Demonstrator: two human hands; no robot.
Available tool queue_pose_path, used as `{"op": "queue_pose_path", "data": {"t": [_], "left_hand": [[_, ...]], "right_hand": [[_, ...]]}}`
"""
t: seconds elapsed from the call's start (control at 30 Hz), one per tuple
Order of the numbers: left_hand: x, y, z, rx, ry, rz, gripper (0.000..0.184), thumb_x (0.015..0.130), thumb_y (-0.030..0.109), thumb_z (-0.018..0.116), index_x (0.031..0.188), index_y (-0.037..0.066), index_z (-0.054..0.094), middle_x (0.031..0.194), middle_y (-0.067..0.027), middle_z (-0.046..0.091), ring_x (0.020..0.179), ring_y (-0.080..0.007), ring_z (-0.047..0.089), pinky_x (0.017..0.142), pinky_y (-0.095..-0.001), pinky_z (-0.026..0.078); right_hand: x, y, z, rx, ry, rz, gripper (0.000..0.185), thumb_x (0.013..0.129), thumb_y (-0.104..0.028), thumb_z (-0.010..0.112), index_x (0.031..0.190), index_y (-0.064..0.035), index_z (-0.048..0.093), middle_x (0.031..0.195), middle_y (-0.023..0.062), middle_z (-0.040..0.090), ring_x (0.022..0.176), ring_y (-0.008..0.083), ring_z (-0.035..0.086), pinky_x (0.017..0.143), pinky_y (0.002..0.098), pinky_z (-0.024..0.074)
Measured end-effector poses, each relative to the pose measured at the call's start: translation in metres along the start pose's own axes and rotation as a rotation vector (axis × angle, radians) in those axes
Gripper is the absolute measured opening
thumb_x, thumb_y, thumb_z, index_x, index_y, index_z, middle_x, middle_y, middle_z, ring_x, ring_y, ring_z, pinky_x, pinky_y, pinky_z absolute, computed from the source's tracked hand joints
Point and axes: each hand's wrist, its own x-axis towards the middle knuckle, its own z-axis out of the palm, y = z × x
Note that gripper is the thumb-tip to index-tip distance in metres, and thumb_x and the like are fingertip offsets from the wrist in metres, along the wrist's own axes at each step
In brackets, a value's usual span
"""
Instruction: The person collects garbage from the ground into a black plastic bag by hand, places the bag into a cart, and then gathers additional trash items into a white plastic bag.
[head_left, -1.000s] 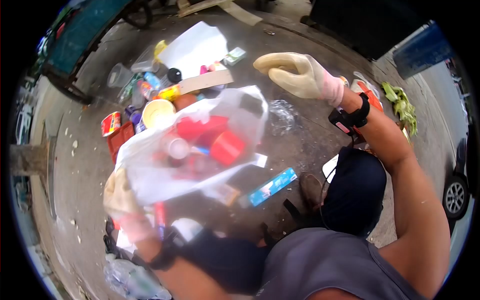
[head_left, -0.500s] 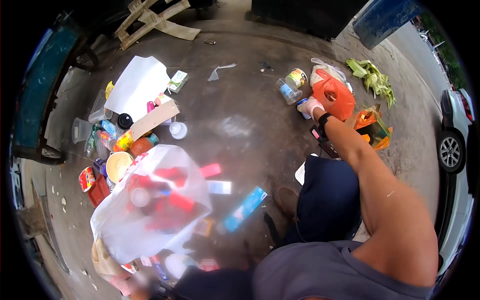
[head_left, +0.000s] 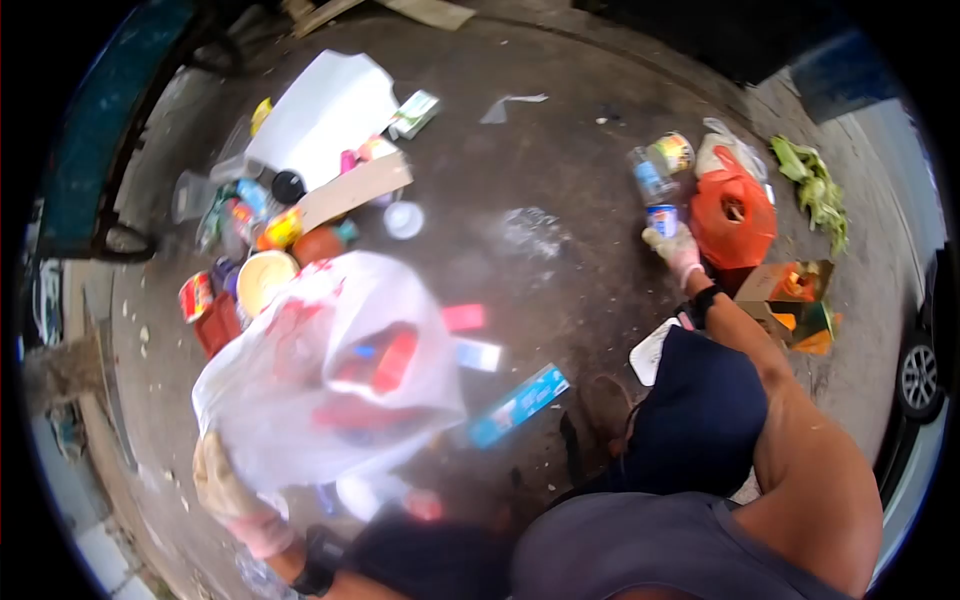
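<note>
My left hand (head_left: 222,480), in a pale glove, is closed on the edge of a translucent white plastic bag (head_left: 320,430). Red and blue items show blurrily through the bag. At the right, my gloved right hand (head_left: 676,250) is closed at a blue-and-white can (head_left: 661,218); the can partly hides the fingertips. Just beyond the can lie a clear plastic bottle (head_left: 650,182) and a yellow-green printed tub (head_left: 673,152). A knotted orange-red plastic bag (head_left: 733,220) stands right beside that hand.
Mixed litter lies at the left: a white sheet (head_left: 335,115), a cardboard strip (head_left: 355,192), a cream tub (head_left: 265,280). A light-blue box (head_left: 520,405) lies before me. An open carton (head_left: 770,305) and leafy greens (head_left: 808,185) are at right; a cart (head_left: 110,130) stands far left.
The view has shifted, so the litter sits further right. My right hand has drawn the can slightly toward me, away from the bottle. My left hand still grips the white bag.
</note>
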Motion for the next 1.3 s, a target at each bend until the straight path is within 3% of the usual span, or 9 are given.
{"op": "queue_pose_path", "data": {"t": [0.07, 0.2, 0.27, 0.37, 0.57, 0.7, 0.77, 1.0, 1.3], "left_hand": [[-0.002, -0.002, 0.008, -0.326, -0.008, -0.452, 0.042, 0.088, 0.003, 0.067, 0.129, -0.002, 0.062, 0.122, -0.0210, 0.069, 0.111, -0.0375, 0.068, 0.100, -0.0428, 0.054], [0.016, 0.013, -0.005, -0.125, 0.049, -0.169, 0.032, 0.093, 0.011, 0.068, 0.121, -0.005, 0.068, 0.118, -0.0187, 0.072, 0.105, -0.0290, 0.070, 0.095, -0.0386, 0.053], [0.028, 0.034, -0.006, -0.621, 0.090, -0.829, 0.030, 0.096, 0.015, 0.067, 0.117, -0.006, 0.071, 0.113, -0.0152, 0.074, 0.101, -0.0227, 0.069, 0.092, -0.0354, 0.053], [0.024, 0.026, -0.005, -0.643, 0.144, -0.885, 0.032, 0.095, 0.020, 0.068, 0.111, -0.007, 0.074, 0.107, -0.0105, 0.075, 0.095, -0.0164, 0.066, 0.088, -0.0314, 0.052], [0.015, 0.016, -0.020, -0.524, 0.099, -0.659, 0.035, 0.094, 0.019, 0.066, 0.114, -0.009, 0.073, 0.109, -0.0110, 0.074, 0.097, -0.0169, 0.066, 0.090, -0.0311, 0.052], [0.010, 0.007, -0.021, -0.705, 0.097, -0.756, 0.036, 0.098, 0.017, 0.059, 0.121, -0.009, 0.071, 0.119, -0.0150, 0.073, 0.105, -0.0206, 0.067, 0.095, -0.0328, 0.051], [0.001, -0.012, -0.011, -0.824, 0.120, -0.788, 0.039, 0.099, 0.014, 0.059, 0.131, -0.008, 0.065, 0.128, -0.0170, 0.068, 0.113, -0.0231, 0.066, 0.099, -0.0361, 0.053], [0.004, -0.031, -0.009, -0.870, 0.044, -0.741, 0.046, 0.106, 0.018, 0.048, 0.142, -0.011, 0.052, 0.138, -0.0218, 0.060, 0.123, -0.0293, 0.061, 0.105, -0.0401, 0.051], [0.016, -0.010, 0.002, -0.830, 0.021, -0.831, 0.047, 0.106, 0.017, 0.050, 0.145, -0.008, 0.048, 0.139, -0.0222, 0.059, 0.126, -0.0298, 0.061, 0.106, -0.0421, 0.052]], "right_hand": [[-0.028, -0.070, -0.004, 0.441, -0.067, -0.265, 0.041, 0.090, -0.029, 0.078, 0.118, -0.0026, 0.063, 0.095, 0.0022, 0.068, 0.079, 0.0116, 0.062, 0.072, 0.0301, 0.0523], [-0.107, -0.267, -0.044, 0.345, -0.244, -0.774, 0.050, 0.087, -0.016, 0.070, 0.133, 0.0003, 0.058, 0.110, 0.0075, 0.067, 0.098, 0.0166, 0.063, 0.091, 0.0327, 0.0513], [-0.157, -0.356, -0.064, 0.351, -0.456, -0.927, 0.059, 0.079, -0.014, 0.072, 0.133, 0.0020, 0.058, 0.115, 0.0149, 0.068, 0.101, 0.0215, 0.067, 0.094, 0.0348, 0.0521], [-0.215, -0.450, -0.051, 0.467, -0.500, -1.476, 0.081, 0.073, -0.022, 0.087, 0.142, -0.0001, 0.052, 0.123, 0.0230, 0.068, 0.109, 0.0380, 0.070, 0.096, 0.0418, 0.0544], [-0.249, -0.488, 0.012, 0.350, -0.377, -1.595, 0.069, 0.084, -0.034, 0.074, 0.141, 0.0006, 0.052, 0.137, 0.0253, 0.061, 0.123, 0.0382, 0.061, 0.107, 0.0444, 0.0467], [-0.157, -0.439, -0.013, 0.231, -0.132, -1.287, 0.043, 0.090, -0.027, 0.067, 0.125, -0.0012, 0.066, 0.123, 0.0198, 0.069, 0.111, 0.0353, 0.068, 0.097, 0.0407, 0.0535], [-0.094, -0.385, -0.037, 0.202, -0.160, -0.624, 0.042, 0.093, -0.023, 0.068, 0.128, -0.0015, 0.067, 0.111, 0.0132, 0.075, 0.100, 0.0222, 0.071, 0.092, 0.0333, 0.0547], [0.035, -0.178, -0.106, -0.251, 0.077, 0.081, 0.073, 0.082, -0.046, 0.074, 0.133, 0.0046, 0.062, 0.124, 0.0242, 0.070, 0.116, 0.0318, 0.069, 0.098, 0.0383, 0.0527], [0.034, -0.154, -0.038, -0.575, -0.120, 0.148, 0.073, 0.079, -0.042, 0.074, 0.142, -0.0095, 0.055, 0.139, 0.0144, 0.063, 0.131, 0.0319, 0.060, 0.110, 0.0420, 0.0472]]}}
